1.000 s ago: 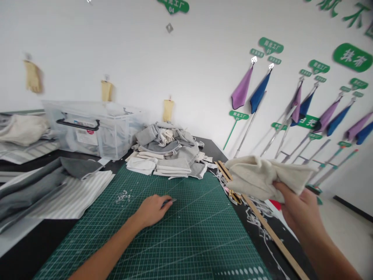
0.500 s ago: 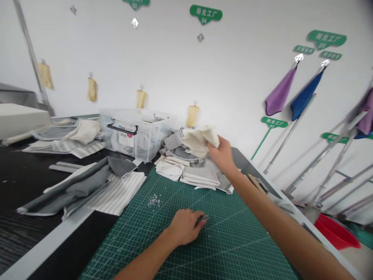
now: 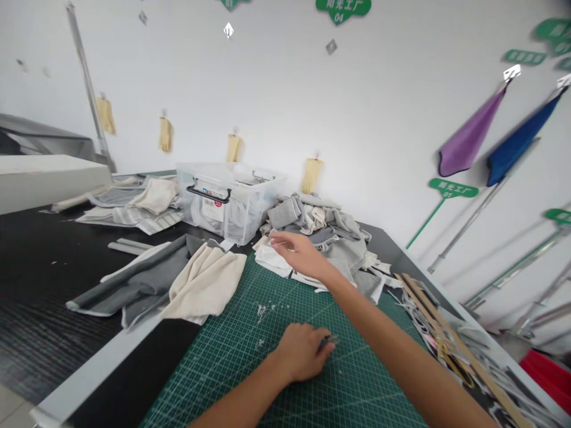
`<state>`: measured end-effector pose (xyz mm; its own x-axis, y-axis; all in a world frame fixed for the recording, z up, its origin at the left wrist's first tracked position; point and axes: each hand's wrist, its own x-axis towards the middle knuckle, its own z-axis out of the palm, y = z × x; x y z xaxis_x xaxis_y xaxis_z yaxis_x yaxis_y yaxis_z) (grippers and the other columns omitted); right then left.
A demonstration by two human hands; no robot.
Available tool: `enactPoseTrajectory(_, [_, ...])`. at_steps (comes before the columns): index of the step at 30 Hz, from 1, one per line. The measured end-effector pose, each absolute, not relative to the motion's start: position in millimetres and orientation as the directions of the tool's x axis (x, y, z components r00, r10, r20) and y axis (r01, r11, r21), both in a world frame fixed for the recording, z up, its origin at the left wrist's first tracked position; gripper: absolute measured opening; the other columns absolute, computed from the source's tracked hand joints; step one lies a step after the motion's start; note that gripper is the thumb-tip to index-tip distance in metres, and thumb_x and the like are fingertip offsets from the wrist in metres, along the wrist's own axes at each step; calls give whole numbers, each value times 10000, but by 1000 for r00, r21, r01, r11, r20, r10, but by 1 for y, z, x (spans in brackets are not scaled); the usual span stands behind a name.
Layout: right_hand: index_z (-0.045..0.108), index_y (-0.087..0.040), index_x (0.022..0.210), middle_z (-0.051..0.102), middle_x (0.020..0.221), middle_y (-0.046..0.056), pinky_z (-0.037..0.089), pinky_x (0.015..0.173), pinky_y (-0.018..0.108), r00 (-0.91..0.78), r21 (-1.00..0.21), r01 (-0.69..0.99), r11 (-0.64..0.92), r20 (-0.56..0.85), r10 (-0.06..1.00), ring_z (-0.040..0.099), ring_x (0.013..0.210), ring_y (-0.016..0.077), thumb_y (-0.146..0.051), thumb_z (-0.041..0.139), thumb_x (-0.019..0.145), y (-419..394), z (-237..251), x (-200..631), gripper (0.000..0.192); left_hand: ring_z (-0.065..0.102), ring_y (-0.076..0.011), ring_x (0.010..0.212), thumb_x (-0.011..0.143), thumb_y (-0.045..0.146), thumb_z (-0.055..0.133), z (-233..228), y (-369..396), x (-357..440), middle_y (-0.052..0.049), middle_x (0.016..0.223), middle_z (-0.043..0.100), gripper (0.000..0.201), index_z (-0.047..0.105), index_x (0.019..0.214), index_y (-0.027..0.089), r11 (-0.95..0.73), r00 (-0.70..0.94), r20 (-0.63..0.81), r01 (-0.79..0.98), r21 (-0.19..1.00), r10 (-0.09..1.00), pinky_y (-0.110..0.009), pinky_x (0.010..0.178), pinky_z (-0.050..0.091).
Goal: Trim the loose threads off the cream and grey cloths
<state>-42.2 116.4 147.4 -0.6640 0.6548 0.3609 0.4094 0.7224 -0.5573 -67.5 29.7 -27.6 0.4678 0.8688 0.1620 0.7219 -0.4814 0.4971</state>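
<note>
My left hand (image 3: 306, 352) rests on the green cutting mat (image 3: 352, 356), closed round a small metal-tipped tool (image 3: 332, 339). Most of that tool is hidden in the palm. My right hand (image 3: 301, 252) is in the air over the near edge of the heap of folded cloths, with nothing in it and fingers stretched out to the left. A cream cloth (image 3: 209, 279) lies rumpled to the left, on top of a grey cloth (image 3: 149, 282) at the mat's edge. White folded cloths (image 3: 272, 261) show just under the right hand. Thread scraps (image 3: 263, 310) are scattered on the mat.
A clear plastic box (image 3: 247, 208) with cloths in it stands at the back. Beside it is a heap of grey and cream cloths (image 3: 325, 217), with another stack (image 3: 134, 205) to the left. Wooden strips (image 3: 446, 327), scissors (image 3: 452, 362) and cords line the right edge.
My right hand has let go of the cream cloth and moved left and slightly down in view. The cloth now covers the striped one at left. The view has turned slightly.
</note>
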Motion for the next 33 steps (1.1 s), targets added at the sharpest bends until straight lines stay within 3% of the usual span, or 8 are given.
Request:
enactPoseTrajectory(8, [752,-162,1037,780,1007,94,572,889,397,-393,-475,698,536,373,841,739,925,246,-217,571,859,138,91,85,259,695,-302,941,992,512,282,-21,23,-64,-106,1028,733,485,634,1220,268,-487,446,204,737,468,871,-464,842,520])
enactPoseTrajectory(14, [775,-158,903,790,885,106,589,810,382,-164,-404,847,345,418,893,753,816,260,-220,580,809,172,85,168,225,694,-289,936,994,505,295,-21,23,-63,-72,1030,735,441,613,1229,308,-491,455,197,728,479,868,-454,833,522])
enactPoseTrajectory(20, [705,-153,1127,760,1022,105,529,909,377,-119,-265,910,319,571,812,716,918,251,-247,547,826,234,131,182,353,693,-302,937,993,501,295,-22,24,-63,-91,1038,733,449,610,1233,291,-477,451,181,727,494,874,-462,821,522])
enactPoseTrajectory(27, [518,-80,1364,616,1284,205,453,987,425,-174,-163,928,335,606,776,602,1128,332,-380,702,727,327,137,139,727,703,-291,919,973,484,368,-21,27,-65,-66,1035,742,395,593,1243,305,-477,460,172,711,516,871,-440,798,534])
enactPoseTrajectory(30, [591,-110,1283,630,1268,189,446,956,387,-188,-151,933,327,570,800,582,1150,323,-381,672,765,354,124,121,590,709,-272,895,973,484,374,-20,29,-67,-62,1005,746,400,595,1243,288,-484,471,171,694,533,865,-407,791,533])
enactPoseTrajectory(33, [706,-117,1056,708,1069,184,449,845,356,-131,-169,950,263,550,825,627,1014,308,-302,573,834,367,116,109,318,711,-251,887,979,483,369,-20,30,-68,-67,1003,746,414,593,1250,266,-486,479,169,679,550,861,-376,794,530])
